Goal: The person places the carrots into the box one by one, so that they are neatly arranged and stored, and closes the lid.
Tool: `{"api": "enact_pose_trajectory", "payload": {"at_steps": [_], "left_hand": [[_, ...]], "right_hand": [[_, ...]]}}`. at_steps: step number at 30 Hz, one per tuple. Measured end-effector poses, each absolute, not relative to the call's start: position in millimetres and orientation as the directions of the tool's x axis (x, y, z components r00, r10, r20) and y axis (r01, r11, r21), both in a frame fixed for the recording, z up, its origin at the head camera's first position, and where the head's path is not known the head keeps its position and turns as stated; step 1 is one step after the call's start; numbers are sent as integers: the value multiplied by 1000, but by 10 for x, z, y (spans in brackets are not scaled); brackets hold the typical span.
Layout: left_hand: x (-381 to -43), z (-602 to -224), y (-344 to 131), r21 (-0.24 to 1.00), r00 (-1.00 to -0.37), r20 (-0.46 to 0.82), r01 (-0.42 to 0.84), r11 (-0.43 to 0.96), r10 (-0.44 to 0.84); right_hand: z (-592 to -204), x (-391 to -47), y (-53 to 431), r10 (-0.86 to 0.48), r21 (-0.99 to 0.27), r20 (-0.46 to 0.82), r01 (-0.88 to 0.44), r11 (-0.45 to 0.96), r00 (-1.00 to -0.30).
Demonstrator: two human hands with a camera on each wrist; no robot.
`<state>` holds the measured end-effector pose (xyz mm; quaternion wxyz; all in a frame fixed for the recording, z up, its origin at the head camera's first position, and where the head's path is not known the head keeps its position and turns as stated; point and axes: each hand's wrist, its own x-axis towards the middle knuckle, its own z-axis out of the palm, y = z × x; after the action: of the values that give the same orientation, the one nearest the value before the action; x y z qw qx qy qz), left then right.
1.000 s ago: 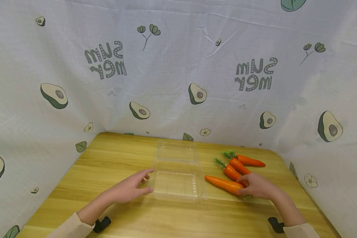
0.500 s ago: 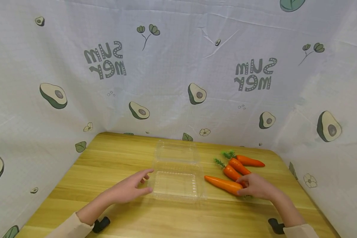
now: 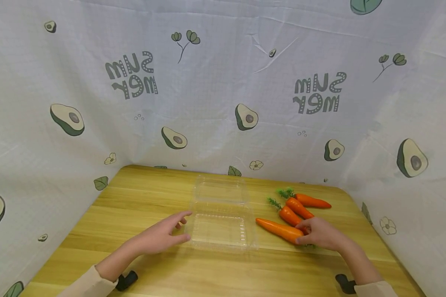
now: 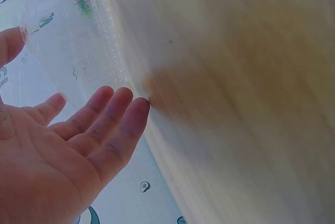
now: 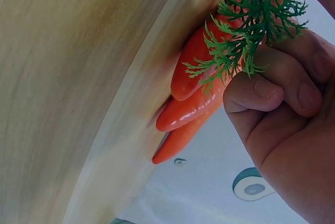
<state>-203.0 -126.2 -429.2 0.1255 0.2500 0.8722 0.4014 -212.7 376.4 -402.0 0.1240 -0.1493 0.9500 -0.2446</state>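
Observation:
My right hand (image 3: pixel 321 233) pinches the nearest carrot (image 3: pixel 278 229) by its top end, thumb on one side and fingers on the other. That carrot lies on the table, its tip pointing left toward a clear plastic clamshell box (image 3: pixel 223 248). Its green leaves (image 5: pixel 251 25) hang beside my curled fingers in the right wrist view. The box is unfolded, with its lid (image 3: pixel 221 190) laid back behind the base. At the left side of the base, my left hand (image 3: pixel 157 237) holds nothing, its fingers loosely extended and fingertips right at the edge.
Three more carrots lie side by side behind the pinched one: one close by (image 3: pixel 290 215), a middle one (image 3: pixel 299 207) and the farthest (image 3: pixel 314 201). The wooden table (image 3: pixel 148 187) is bounded behind and at both sides by a printed white cloth (image 3: pixel 208 90).

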Motion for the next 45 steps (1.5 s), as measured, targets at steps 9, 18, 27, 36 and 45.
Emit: {"api": "enact_pose_trajectory", "payload": {"at_steps": [9, 18, 27, 36, 45], "left_hand": [[-2026, -4310, -1274, 762, -845, -26, 329, 558, 534], [-2026, -4305, -1279, 761, -844, -30, 328, 559, 536], [-2029, -4320, -1285, 759, -844, -32, 329, 562, 536], [-2022, -4306, -1283, 770, -843, -39, 317, 554, 536], [-2018, -4313, -1287, 765, -842, -25, 331, 553, 539]], "right_hand": [[-4009, -2128, 3751, -335, -477, -182, -215, 852, -924], [-3994, -2121, 3745, -348, -484, -193, -219, 847, -917], [-3989, -2125, 3713, -381, -483, -156, -265, 834, -911], [-3933, -2115, 3709, -371, -496, -142, -258, 829, -918], [-3841, -2163, 3705, -385, -433, -91, -311, 846, -919]]}}
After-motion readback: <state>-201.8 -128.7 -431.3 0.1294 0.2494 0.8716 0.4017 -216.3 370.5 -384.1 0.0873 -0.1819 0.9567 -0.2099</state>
